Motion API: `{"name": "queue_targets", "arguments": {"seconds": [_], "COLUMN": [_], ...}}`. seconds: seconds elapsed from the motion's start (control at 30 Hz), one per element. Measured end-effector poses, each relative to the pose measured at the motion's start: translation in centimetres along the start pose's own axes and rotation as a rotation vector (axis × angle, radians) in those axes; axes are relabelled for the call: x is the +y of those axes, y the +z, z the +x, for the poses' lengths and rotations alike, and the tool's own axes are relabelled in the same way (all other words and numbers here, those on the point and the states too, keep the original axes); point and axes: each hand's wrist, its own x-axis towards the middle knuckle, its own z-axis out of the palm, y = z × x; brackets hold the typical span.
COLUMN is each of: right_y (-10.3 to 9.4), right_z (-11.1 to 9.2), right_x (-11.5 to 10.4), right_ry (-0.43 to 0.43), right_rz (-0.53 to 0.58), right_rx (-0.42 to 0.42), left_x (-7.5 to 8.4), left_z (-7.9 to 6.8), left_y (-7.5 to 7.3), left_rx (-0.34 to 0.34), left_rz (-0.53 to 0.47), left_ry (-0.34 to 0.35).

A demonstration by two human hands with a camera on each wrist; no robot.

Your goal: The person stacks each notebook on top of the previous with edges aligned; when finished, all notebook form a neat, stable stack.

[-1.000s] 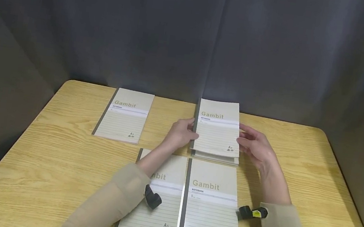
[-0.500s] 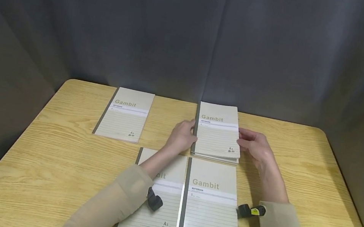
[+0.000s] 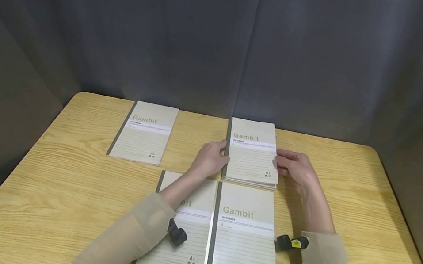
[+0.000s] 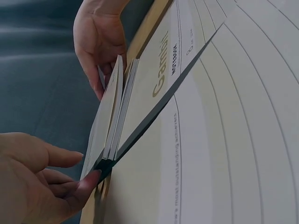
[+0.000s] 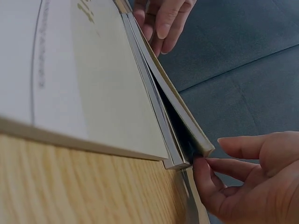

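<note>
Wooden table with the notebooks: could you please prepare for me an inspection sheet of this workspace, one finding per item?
Surface: wooden table, light and grained; a bright reflection shows near the bottom of the head view.
Job's things: top notebook lies tilted, right edge raised, over at least one more notebook; far-left notebook, near-left notebook and near-right notebook lie flat.
Clutter: nothing seen.
Hands: left hand is at the top notebook's dark spine; right hand is at its raised edge.
Cables: nothing seen.
Surroundings: dark curtain behind the table and at both sides.
</note>
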Motion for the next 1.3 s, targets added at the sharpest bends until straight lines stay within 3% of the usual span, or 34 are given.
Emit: {"name": "queue_targets", "arguments": {"seconds": [0.4,0.93,1.1,1.3], "right_y": [0.0,-0.1,0.0,0.6], "right_z": [-0.2,-0.4,-0.5,-0.4], "right_x": [-0.3,-0.2,-0.5,-0.6], "right_ry": [0.043,0.008,0.013,-0.014], "right_rz": [-0.040,-0.100,-0.104,-0.020], "right_rx": [0.007,0.029,0.036,0.021], "left_x": [0.2,0.0,-0.1,-0.1], "left_z": [-0.7,-0.8,0.0,1.2], "left_y": [-0.4,-0.5,-0.2,-0.2], "left_rx": [-0.012,-0.016,-0.028,-0.083], "left_rz": [-0.015,-0.049,-0.164,-0.325], "left_ry": [0.008,0.019,0.007,-0.033]}}
